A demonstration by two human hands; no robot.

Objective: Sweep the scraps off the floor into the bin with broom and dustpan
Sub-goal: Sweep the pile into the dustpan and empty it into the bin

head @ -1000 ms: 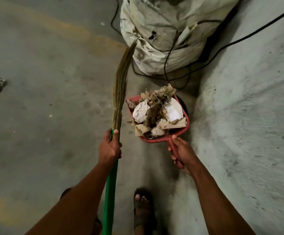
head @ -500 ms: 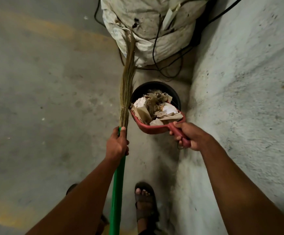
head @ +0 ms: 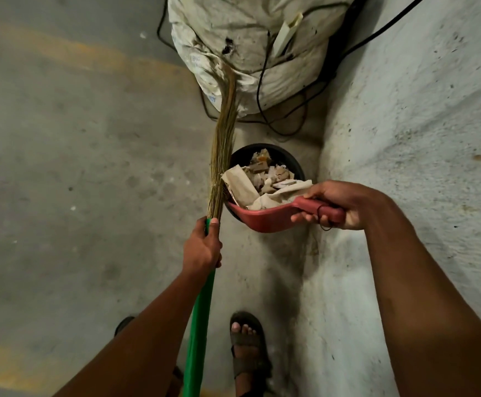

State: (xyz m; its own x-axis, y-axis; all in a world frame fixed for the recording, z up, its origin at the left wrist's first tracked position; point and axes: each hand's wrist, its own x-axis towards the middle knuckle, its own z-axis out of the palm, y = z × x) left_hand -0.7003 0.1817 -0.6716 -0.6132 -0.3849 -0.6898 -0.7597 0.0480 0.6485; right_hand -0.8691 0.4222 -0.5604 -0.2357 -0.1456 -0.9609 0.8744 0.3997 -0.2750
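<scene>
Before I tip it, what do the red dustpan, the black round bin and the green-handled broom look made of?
Red dustpan: likely moulded plastic, smooth with a dull sheen, handle and pan in one piece. Black round bin: probably plastic, its thin rim smooth; mostly hidden, so uncertain. Green-handled broom: glossy green handle, plastic or coated; the head is a tied bundle of dry straw-like stalks.

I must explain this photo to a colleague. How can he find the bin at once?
Start at the big white sack against the wall. Just below it, on the floor, stands the bin, under the red dustpan. It is the only round, black container, partly filled with paper scraps.
</scene>
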